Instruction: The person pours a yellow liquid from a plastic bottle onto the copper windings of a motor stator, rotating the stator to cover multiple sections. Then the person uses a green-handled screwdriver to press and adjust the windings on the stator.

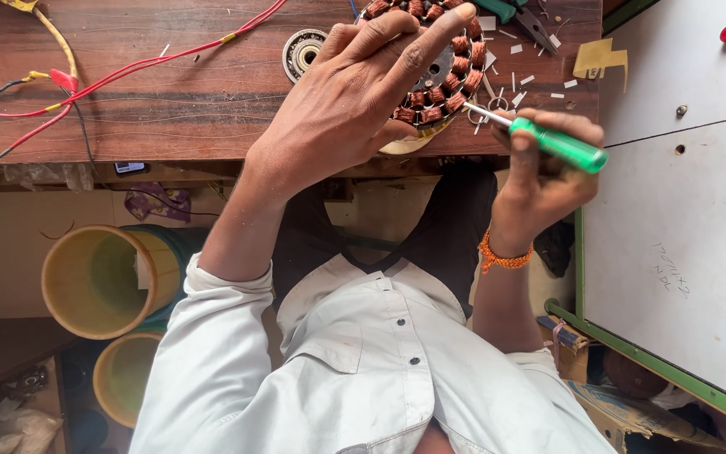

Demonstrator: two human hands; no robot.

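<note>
**Wound stator under hand, screwdriver at its edge**

Left hand [355, 101] spread flat over the round stator [455, 71], fingers [418, 46] open and pressing down, not curled around anything. Stator lying on the wooden counter [170, 109], at its near edge, partly overhanging. Right hand [539, 168] closed around the green-handled screwdriver [560, 143], metal tip touching the copper coils just beside the left thumb.

Risks, as judged: tip slipping off a coil and striking the left thumb, owing to closeness; tip scraping the winding wire if pushed hard; stator tipping off the edge if the pressing hand lifts.

Count: one stator, one screwdriver, one bearing [302, 52] just beyond the left fingers, one pair of green-handled pliers [518, 13] beyond the right fingers, two yellow buckets [98, 282] below the counter. Red wires [128, 71] well left of the fingers, number unclear. White scraps [518, 50] scattered, too many and too small to count.
</note>
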